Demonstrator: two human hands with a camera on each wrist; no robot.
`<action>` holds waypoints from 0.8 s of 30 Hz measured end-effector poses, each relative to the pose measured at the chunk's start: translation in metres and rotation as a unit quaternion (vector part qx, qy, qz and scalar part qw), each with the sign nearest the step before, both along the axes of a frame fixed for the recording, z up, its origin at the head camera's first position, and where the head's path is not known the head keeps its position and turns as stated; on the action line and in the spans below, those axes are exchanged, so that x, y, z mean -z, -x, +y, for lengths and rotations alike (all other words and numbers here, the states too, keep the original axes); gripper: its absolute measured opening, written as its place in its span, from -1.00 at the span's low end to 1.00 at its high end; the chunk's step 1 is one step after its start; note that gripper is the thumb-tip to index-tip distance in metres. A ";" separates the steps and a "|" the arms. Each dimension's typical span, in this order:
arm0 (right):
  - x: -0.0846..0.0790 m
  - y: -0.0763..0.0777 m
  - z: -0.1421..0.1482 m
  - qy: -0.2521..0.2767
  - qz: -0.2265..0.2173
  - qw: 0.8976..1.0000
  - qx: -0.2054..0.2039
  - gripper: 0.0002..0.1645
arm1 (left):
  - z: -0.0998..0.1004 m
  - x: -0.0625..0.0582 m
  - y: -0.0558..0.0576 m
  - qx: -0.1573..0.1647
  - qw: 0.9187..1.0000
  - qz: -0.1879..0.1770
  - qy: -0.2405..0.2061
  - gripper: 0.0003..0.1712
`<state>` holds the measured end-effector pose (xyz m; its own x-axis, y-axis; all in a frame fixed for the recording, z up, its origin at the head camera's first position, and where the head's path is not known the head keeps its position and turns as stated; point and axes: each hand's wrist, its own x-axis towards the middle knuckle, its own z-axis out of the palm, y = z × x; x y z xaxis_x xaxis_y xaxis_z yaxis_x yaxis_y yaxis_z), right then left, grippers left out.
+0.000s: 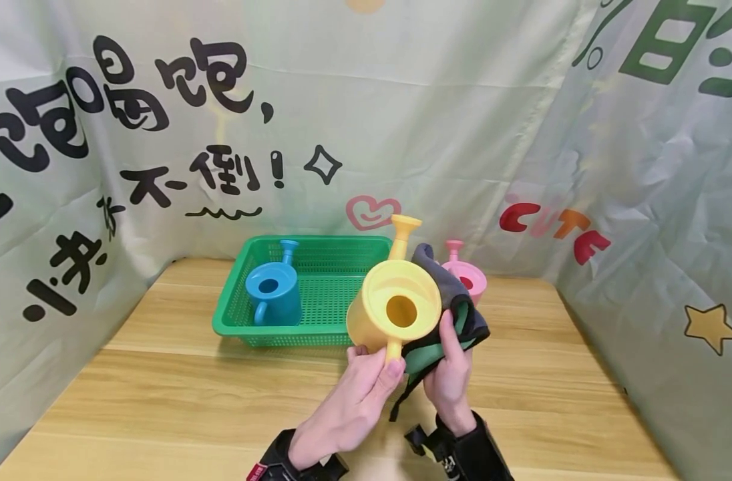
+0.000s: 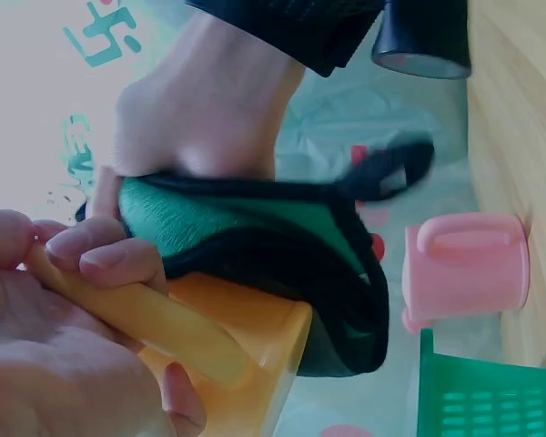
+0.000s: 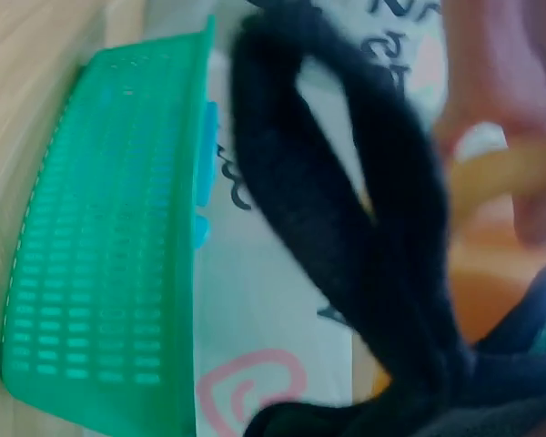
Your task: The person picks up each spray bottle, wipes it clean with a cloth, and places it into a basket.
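Observation:
A yellow watering can (image 1: 366, 317) is held up above the table, its spout pointing away. My left hand (image 1: 354, 407) grips it by the handle (image 2: 146, 323), fingers wrapped round it in the left wrist view. Against the can's right side, my right hand (image 1: 450, 384) holds a grey and green cloth (image 1: 426, 357) with black edging, a finger lying over its near face. The cloth's black loop (image 3: 291, 182) hangs down, large and blurred in the right wrist view. Part of the right hand is hidden by the cloth in the left wrist view.
Behind the can, a green basket (image 1: 246, 334) stands on the wooden table (image 1: 192, 401) with a blue watering can (image 1: 284, 304) in its left end. A pink watering can (image 1: 471, 277) stands to the right, partly behind the cloth. Printed fabric walls (image 1: 438, 133) border the table.

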<state>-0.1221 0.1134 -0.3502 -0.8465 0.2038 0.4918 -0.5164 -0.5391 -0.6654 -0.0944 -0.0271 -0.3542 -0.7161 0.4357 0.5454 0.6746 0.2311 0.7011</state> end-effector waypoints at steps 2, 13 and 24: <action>-0.002 0.002 0.007 -0.006 -0.020 0.999 -0.027 -0.58 | 0.000 0.000 0.000 0.005 1.000 0.001 0.004 -0.71; 0.004 0.004 0.009 -0.004 -0.068 0.996 -0.051 -0.57 | 0.001 -0.002 -0.004 -0.002 1.000 0.026 0.001 -0.72; 0.020 -0.001 -0.030 0.000 0.051 0.995 0.087 -0.33 | 0.004 0.004 0.000 -0.010 0.995 0.092 -0.040 -0.75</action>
<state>-0.1213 0.0839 -0.3701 -0.7438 0.3435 0.5734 -0.6671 -0.4350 -0.6048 -0.0948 -0.0235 -0.3584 -0.6093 0.3726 0.6999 0.7887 0.1938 0.5834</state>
